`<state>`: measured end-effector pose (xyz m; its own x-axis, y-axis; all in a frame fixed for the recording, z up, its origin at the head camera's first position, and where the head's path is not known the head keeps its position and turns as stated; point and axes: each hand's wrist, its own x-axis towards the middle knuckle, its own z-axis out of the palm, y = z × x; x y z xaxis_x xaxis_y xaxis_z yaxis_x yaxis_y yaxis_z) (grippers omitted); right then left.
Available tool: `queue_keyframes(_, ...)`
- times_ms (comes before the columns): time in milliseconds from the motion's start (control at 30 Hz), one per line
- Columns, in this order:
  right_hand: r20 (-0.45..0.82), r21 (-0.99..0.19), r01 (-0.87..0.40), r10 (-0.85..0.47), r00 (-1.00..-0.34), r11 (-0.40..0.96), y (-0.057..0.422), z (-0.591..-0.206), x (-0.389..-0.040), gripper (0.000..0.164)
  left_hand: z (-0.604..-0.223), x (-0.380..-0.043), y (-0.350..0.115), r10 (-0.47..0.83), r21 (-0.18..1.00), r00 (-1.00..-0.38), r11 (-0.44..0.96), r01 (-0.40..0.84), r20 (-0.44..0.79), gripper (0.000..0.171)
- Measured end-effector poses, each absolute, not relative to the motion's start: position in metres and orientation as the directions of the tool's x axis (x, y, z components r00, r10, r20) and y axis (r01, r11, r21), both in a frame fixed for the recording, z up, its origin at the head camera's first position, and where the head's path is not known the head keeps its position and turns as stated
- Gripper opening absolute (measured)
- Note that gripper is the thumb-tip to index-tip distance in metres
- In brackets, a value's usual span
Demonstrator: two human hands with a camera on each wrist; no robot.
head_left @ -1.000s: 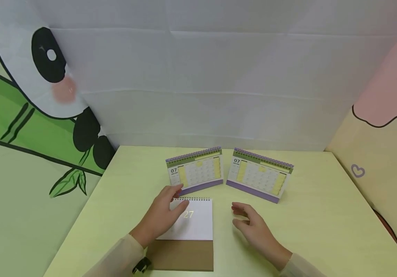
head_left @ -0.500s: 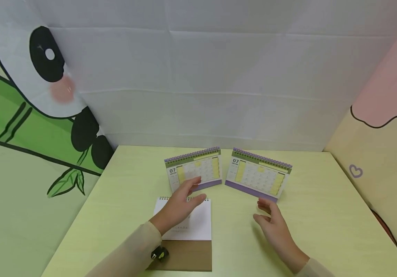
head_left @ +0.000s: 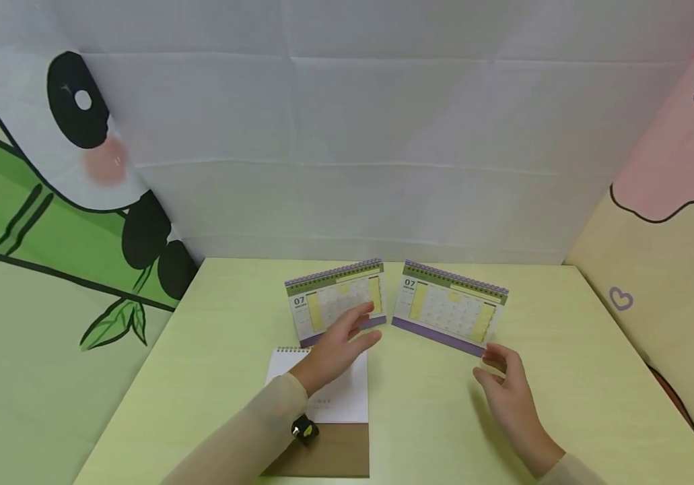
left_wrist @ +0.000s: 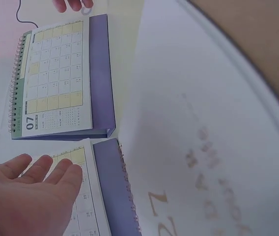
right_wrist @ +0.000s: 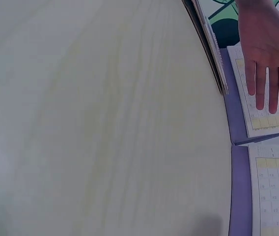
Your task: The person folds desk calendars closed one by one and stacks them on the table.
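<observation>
Two upright desk calendars with purple bases and green tops, the left one [head_left: 334,296] and the right one [head_left: 443,310], stand angled toward each other in the head view. In front of the left one lies a white spiral calendar [head_left: 353,384] on a brown backing. My left hand [head_left: 339,345] is held over the white calendar, before the left upright calendar, fingers extended and holding nothing. At the right calendar's lower right corner is my right hand [head_left: 513,397], its fingers loosely bent; whether they touch that corner I cannot tell.
All the calendars are on a pale yellow table [head_left: 565,337]. A white cloth backdrop [head_left: 347,135] rises behind it. Cartoon-printed panels flank both sides, green on the left [head_left: 31,337] and pink and cream on the right [head_left: 655,269].
My left hand has moved right and forward across the white calendar toward the front of the left upright one. The right hand has shifted right and slightly forward. The calendars have stayed put.
</observation>
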<state>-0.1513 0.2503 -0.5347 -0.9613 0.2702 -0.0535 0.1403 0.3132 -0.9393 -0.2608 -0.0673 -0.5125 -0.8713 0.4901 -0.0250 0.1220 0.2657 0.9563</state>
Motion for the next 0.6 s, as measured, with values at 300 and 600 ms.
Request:
queue_keyframes(300,-0.113,-0.947,0.193,0.296,-0.948,0.258,0.269,-0.525,-0.167,0.079,-0.503,-0.271,-0.046,0.513,0.971,-0.857,0.224,0.084,-0.044,0.079)
queue_keyframes(600,-0.101,-0.962,0.164,0.27,-0.957,0.219,0.279,-0.521,-0.175,0.086,-0.502,-0.28,-0.023,0.512,0.978,-0.858,0.199,0.064,-0.048,0.08)
